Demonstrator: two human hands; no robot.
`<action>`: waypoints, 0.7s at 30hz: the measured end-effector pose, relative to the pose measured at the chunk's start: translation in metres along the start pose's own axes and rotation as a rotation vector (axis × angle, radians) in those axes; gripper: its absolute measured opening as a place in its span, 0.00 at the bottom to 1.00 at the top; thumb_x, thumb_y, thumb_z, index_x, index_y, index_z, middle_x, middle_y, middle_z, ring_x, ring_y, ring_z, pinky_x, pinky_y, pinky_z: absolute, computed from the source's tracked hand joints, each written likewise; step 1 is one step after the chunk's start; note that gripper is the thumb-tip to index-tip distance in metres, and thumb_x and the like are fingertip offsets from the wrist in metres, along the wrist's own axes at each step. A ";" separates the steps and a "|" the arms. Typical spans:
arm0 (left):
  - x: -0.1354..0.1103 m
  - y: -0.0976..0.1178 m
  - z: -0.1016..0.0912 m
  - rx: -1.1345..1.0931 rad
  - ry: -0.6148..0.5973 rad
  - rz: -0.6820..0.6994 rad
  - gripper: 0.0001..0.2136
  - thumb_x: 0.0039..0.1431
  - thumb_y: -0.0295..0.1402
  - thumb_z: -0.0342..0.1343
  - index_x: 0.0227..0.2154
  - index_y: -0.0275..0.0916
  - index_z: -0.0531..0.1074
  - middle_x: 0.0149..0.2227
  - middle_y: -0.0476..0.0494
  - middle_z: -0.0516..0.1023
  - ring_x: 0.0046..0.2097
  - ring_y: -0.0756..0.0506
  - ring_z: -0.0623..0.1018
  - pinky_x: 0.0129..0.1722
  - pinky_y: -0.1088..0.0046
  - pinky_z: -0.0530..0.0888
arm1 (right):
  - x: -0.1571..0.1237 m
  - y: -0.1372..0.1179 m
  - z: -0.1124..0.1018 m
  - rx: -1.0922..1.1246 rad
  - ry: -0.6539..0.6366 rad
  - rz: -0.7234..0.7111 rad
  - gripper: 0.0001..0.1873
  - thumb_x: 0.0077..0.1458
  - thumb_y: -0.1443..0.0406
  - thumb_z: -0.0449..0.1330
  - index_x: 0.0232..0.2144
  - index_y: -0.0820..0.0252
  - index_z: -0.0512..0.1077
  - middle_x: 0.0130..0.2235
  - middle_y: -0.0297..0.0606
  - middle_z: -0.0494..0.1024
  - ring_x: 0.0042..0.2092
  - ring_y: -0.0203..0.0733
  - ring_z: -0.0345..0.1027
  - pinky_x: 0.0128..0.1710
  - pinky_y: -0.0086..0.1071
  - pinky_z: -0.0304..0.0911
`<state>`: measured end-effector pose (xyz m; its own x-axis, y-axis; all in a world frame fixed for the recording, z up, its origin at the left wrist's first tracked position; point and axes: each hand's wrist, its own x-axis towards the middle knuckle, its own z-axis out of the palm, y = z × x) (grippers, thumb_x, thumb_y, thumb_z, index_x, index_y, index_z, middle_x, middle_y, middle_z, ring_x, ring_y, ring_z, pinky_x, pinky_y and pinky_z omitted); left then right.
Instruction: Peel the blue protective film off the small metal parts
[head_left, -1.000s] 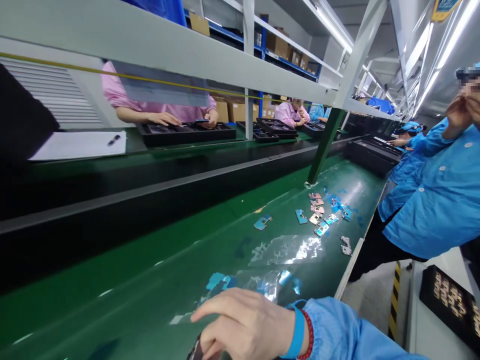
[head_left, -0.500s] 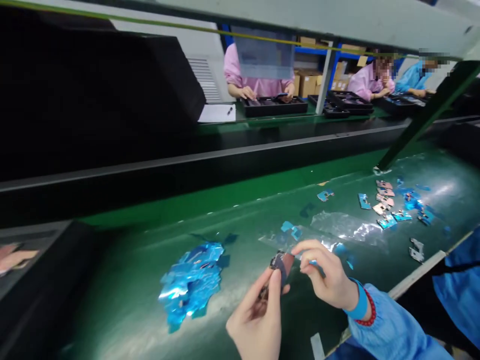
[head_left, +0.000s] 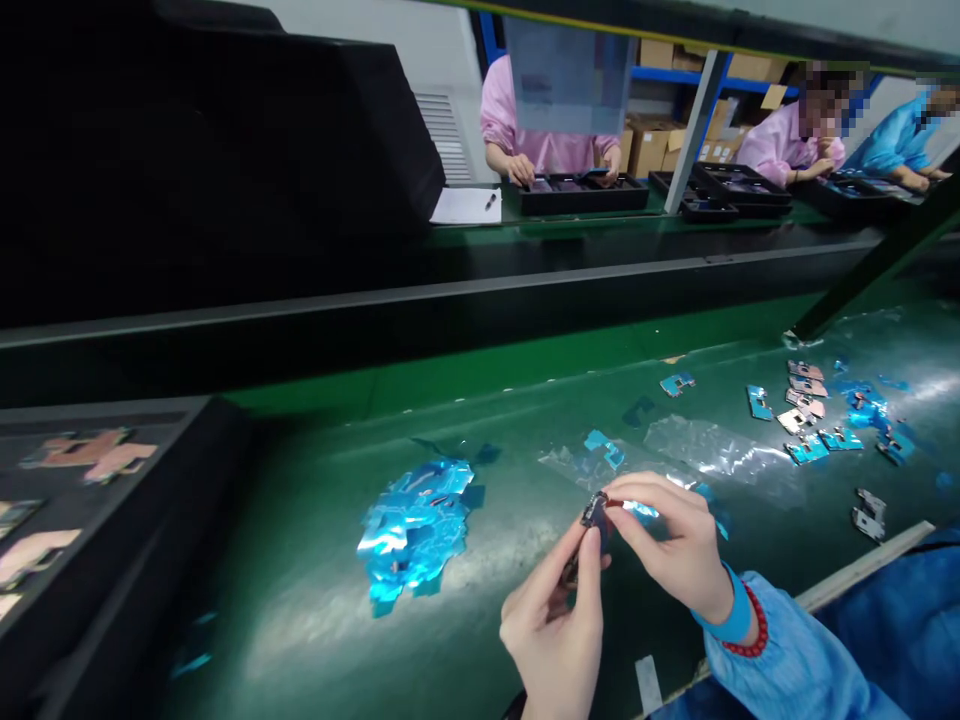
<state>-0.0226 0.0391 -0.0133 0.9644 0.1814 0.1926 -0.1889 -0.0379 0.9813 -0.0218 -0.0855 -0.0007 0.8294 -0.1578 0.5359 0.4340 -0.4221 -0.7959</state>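
Right at the near edge of the green belt worktop (head_left: 300, 640), both hands are up and busy; the left hand (head_left: 553, 640) rises from below, thumb and forefinger closed in a narrow pinch on a small dark component (head_left: 596, 512); the right hand (head_left: 671, 540) comes in from the other side, its fingertips (head_left: 652, 490) bunched tight against the top of the piece, a sliver of shiny blue film (head_left: 637, 510) showing just beside them; the component sits between the two hands, lifted clear of the belt, a grip that seems to suit fine work on something so small; exactly how its lower end is held is hidden behind the fingers.

Just left of the hands lies a crumpled heap of shiny blue film (head_left: 415, 525); beyond them spreads a clear plastic sheet (head_left: 716, 450); toward the right edge sit small copper-pink plates (head_left: 802, 400) and silvery metal pieces (head_left: 868, 515); along the left edge, a black tray (head_left: 217, 440) holds copper-coloured parts; on the right wrist, a blue band (head_left: 739, 610) and red beads (head_left: 752, 640) sit at the cuff of a blue sleeve (head_left: 795, 665).
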 end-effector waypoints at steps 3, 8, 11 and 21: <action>-0.002 -0.005 0.000 0.058 -0.021 0.132 0.11 0.52 0.24 0.61 0.39 0.42 0.79 0.33 0.48 0.81 0.25 0.49 0.80 0.26 0.82 0.79 | 0.001 0.002 -0.002 -0.067 -0.014 -0.097 0.11 0.58 0.75 0.58 0.41 0.61 0.75 0.39 0.41 0.78 0.40 0.41 0.74 0.42 0.31 0.71; -0.002 -0.012 -0.002 0.126 -0.078 0.325 0.17 0.52 0.20 0.61 0.43 0.43 0.76 0.38 0.49 0.81 0.26 0.50 0.80 0.28 0.82 0.78 | 0.001 0.006 -0.007 -0.141 -0.031 -0.172 0.12 0.59 0.75 0.59 0.44 0.61 0.75 0.39 0.41 0.78 0.39 0.40 0.74 0.40 0.28 0.73; -0.003 -0.012 -0.003 0.146 -0.081 0.303 0.15 0.53 0.20 0.60 0.43 0.41 0.77 0.37 0.47 0.81 0.26 0.50 0.80 0.27 0.82 0.78 | -0.002 0.007 -0.008 -0.203 -0.058 -0.222 0.14 0.60 0.76 0.57 0.47 0.61 0.74 0.40 0.41 0.78 0.40 0.40 0.74 0.40 0.29 0.73; -0.003 -0.052 -0.008 0.011 -0.208 -0.349 0.14 0.49 0.39 0.63 0.36 0.34 0.80 0.35 0.40 0.81 0.33 0.40 0.81 0.30 0.73 0.80 | -0.028 0.044 0.012 -0.170 -0.095 0.019 0.08 0.63 0.71 0.53 0.40 0.59 0.71 0.37 0.39 0.76 0.38 0.40 0.72 0.39 0.31 0.69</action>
<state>-0.0174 0.0485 -0.0646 0.9874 -0.0170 -0.1575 0.1572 -0.0201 0.9874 -0.0221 -0.0883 -0.0540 0.8698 -0.0860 0.4858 0.3586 -0.5661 -0.7423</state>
